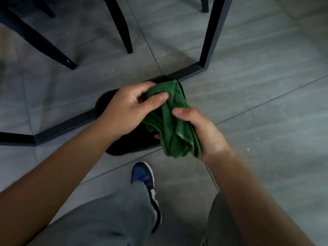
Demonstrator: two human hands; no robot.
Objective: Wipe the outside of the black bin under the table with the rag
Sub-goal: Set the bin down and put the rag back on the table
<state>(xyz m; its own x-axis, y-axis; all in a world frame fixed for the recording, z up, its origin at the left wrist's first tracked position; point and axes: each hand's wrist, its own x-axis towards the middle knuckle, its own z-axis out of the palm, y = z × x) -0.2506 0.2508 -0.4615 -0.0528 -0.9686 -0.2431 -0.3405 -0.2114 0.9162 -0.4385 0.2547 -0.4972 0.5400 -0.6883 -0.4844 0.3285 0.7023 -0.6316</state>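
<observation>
Your hands and the green rag (170, 119) cover most of the black bin (103, 103), so you see only parts of its outline. The desk frame (211, 41) and chair legs (122, 23) run off the top edge. Your right forearm (248, 192) is blurred.

A crumpled green rag (170, 121) is gripped at both ends above a black bin (134, 139). The bin is stood upright on the tiled floor, touching the desk's base bar.
</observation>
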